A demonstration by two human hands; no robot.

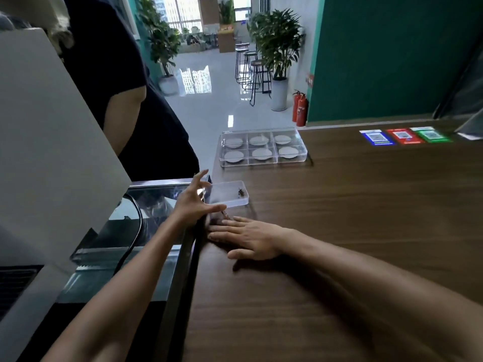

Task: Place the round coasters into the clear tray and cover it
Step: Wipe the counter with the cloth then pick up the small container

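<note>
Fingers spread on your left hand, thumb and fingertips pinching the near corner of a small clear lid at the counter edge. Your right hand lies flat, fingers straight and together, palm down. Six round coasters already sit in the clear tray, one per compartment; whether it's covered yet, I can't tell.

We can read no text anywhere. The blue, red and green cards on the counter show code squares too blurred to make out. A small red wall sign is likewise illegible.
</note>
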